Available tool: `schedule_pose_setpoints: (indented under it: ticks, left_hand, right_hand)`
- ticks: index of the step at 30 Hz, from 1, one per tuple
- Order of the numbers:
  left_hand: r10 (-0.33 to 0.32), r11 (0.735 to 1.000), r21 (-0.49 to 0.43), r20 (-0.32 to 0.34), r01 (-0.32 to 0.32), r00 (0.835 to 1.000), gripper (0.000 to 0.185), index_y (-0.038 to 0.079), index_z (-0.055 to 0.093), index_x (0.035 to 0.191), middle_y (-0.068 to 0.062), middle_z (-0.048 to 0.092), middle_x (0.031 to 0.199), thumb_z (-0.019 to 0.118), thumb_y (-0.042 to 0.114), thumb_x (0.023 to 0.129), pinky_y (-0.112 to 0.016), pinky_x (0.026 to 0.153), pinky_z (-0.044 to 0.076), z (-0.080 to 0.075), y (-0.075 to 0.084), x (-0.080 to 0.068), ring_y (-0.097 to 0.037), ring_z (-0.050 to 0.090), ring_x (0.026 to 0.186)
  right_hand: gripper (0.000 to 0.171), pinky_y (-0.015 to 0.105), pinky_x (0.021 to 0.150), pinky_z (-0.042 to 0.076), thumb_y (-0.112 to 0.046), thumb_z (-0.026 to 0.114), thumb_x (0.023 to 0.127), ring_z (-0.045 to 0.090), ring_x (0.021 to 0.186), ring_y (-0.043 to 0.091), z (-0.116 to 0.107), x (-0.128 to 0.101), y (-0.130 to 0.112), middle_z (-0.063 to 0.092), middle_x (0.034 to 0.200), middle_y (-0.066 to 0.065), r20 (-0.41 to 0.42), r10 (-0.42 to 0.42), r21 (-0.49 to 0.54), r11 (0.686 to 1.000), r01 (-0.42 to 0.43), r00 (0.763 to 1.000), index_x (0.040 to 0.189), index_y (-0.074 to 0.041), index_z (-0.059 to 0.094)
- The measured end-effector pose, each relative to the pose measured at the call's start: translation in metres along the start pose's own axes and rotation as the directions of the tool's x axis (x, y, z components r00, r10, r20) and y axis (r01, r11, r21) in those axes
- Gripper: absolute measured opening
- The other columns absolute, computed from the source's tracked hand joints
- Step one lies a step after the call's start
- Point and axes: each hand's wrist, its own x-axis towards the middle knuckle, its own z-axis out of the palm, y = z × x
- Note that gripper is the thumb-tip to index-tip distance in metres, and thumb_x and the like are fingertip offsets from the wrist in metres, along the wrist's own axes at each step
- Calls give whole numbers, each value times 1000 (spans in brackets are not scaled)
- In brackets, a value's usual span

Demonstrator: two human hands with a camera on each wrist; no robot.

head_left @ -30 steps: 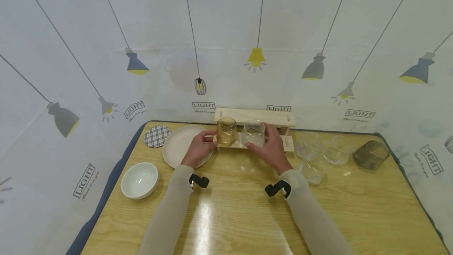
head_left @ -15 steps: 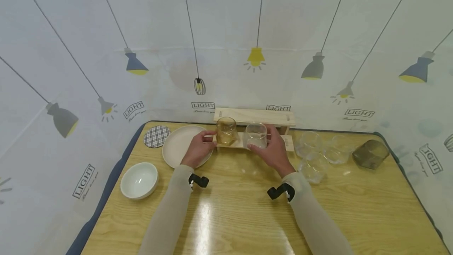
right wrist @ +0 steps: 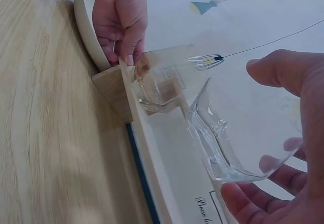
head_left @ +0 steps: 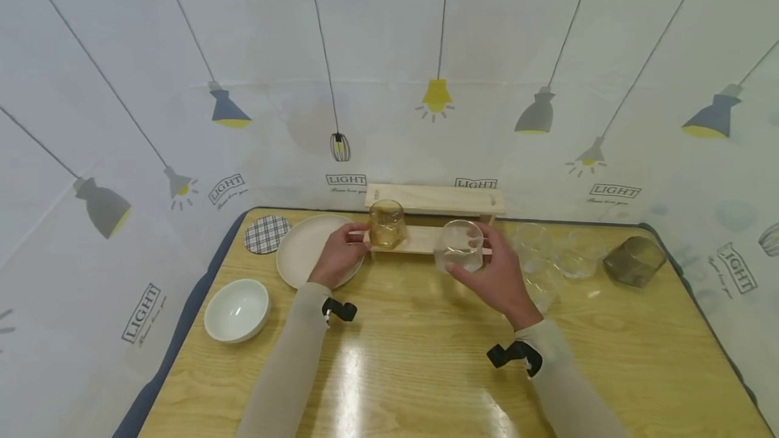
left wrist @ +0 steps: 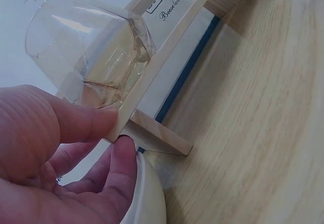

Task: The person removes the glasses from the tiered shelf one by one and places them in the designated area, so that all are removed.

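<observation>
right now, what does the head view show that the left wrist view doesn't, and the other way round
Head view only: the right hand, the clear glass it holds, and the smoky glass at the right. Left wrist view only: the opening beneath the lower board of the shelf, with a blue strip visible through it. Both: the left hand gripping the shelf's end, the amber glass on it, and the table.

On table: bowl, plate, mat, shelf, dk. glass, prob. 3 clear glasses.
</observation>
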Motion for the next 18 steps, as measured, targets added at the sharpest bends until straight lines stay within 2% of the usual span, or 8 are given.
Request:
schedule_pose_setpoints:
  ticks: [3,8,12,18]
  left_hand:
    - [3,1000,8,4,-3,1000,47,15,63,143,-17,63,136,73,11,97,-42,102,56,1,1,0,-31,62,127]
    - [2,1000,3,0,-2,1000,47,15,63,143,-17,63,137,73,11,98,-42,103,55,1,2,-2,-31,61,128]
    - [-15,1000,-4,-8,15,1000,46,16,64,142,-15,64,136,73,10,97,-40,100,56,1,2,-1,-30,62,127]
    - [-19,1000,-6,-6,19,1000,45,17,64,141,-14,64,136,74,10,97,-39,100,56,1,1,0,-29,62,127]
  right_hand:
    - [83,46,96,53,-33,90,86,60,125,28,-14,-12,-4,61,142,8,-19,-6,-19,1000,6,1000,155,-20,47]
    - [82,27,93,50,-24,90,86,58,118,19,-35,-29,-1,62,138,8,-74,-38,-48,998,35,997,156,-20,48]
    - [80,12,89,46,-15,91,84,56,117,8,-53,-39,0,63,136,6,-140,-49,-55,998,42,989,153,-17,51]
    - [80,5,86,44,-3,90,80,57,116,2,-87,-53,6,61,133,-3,-237,-42,-43,999,33,971,150,-13,54]
